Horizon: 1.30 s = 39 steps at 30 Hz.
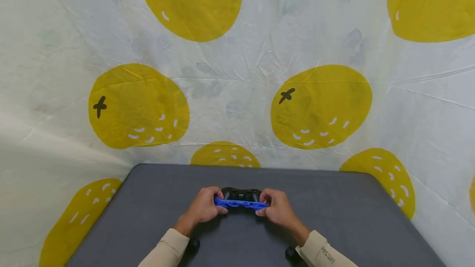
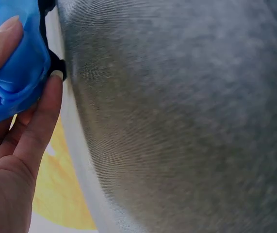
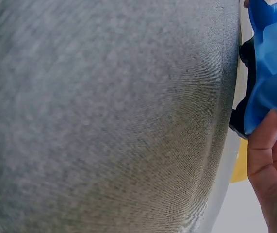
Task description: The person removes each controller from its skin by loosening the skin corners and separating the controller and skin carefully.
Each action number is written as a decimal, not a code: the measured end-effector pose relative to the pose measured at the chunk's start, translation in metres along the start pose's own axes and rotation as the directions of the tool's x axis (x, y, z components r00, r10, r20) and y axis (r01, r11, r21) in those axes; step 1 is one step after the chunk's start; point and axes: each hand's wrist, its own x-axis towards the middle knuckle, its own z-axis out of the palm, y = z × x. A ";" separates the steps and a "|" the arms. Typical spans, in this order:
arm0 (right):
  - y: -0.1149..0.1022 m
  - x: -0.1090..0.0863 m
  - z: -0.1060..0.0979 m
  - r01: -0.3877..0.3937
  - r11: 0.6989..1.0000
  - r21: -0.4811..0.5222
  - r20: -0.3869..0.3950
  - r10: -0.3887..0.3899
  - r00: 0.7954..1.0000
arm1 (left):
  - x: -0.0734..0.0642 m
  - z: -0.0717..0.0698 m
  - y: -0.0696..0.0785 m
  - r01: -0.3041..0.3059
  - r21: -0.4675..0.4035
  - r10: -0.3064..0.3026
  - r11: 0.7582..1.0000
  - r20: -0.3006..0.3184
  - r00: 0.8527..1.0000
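A blue, stretchy silicone controller cover [image 1: 241,204] spans the gap between both hands in the head view. My left hand [image 1: 204,206] grips its left end, thumb nearest me and fingers behind. My right hand [image 1: 279,208] pinches the right end in the same way. Directly behind the cover is a black game controller [image 1: 242,195], its buttons and sticks facing up. In the left wrist view the blue cover [image 2: 19,63] bulges under the thumb, and a fingertip is at the controller's black edge [image 2: 56,65]. The right wrist view shows the cover [image 3: 269,63] against the controller's black edge [image 3: 247,92].
A dark grey padded table [image 1: 237,242] lies beneath the hands. Behind it hangs a white cloth [image 1: 230,110] printed with yellow fruit. Small dark rounded pieces [image 1: 193,244] show beside each sleeve near the wrists.
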 end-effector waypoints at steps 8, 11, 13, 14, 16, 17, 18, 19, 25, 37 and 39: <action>-0.002 0.002 0.000 -0.034 0.999 -0.015 0.000 0.034 0.999 | -0.001 -0.005 0.002 0.014 -0.009 -0.014 1.000 0.031 0.999; -0.003 0.002 0.000 -0.040 0.999 -0.012 0.001 0.040 0.999 | -0.001 -0.005 0.003 0.019 -0.013 -0.018 1.000 0.038 0.999; -0.004 0.002 0.001 -0.049 0.999 -0.007 0.000 0.049 0.999 | -0.002 -0.005 0.003 0.022 -0.027 -0.021 0.999 0.043 0.999; -0.004 0.002 0.001 -0.051 0.999 -0.006 -0.001 0.051 0.999 | -0.002 -0.005 0.002 0.023 -0.031 -0.022 0.999 0.044 0.999; -0.006 0.002 0.001 -0.061 0.998 -0.015 -0.002 0.061 0.998 | -0.004 -0.006 0.003 0.026 -0.047 -0.024 0.999 0.048 0.999; -0.007 0.002 0.002 -0.065 0.998 -0.017 -0.001 0.065 0.998 | -0.003 -0.006 0.002 0.032 -0.051 -0.029 0.998 0.054 0.998; -0.008 0.002 0.002 -0.069 0.997 -0.022 0.000 0.069 0.998 | -0.004 -0.007 0.003 0.032 -0.052 -0.029 0.998 0.055 0.998; -0.009 0.003 0.002 -0.073 0.997 -0.025 0.001 0.073 0.997 | -0.003 -0.007 0.003 0.031 -0.055 -0.028 0.998 0.058 0.998; -0.016 0.002 0.002 -0.062 0.996 -0.056 -0.004 0.062 0.998 | -0.003 -0.008 0.000 -0.003 -0.070 0.009 0.998 0.072 0.997; -0.018 -0.001 0.006 -0.068 0.996 -0.061 0.038 0.070 0.997 | -0.004 -0.006 0.003 0.008 -0.145 0.010 0.989 0.122 0.993; -0.019 -0.001 0.006 -0.066 0.994 -0.082 0.024 0.068 0.997 | -0.004 -0.008 0.005 0.022 -0.142 -0.007 0.990 0.105 0.994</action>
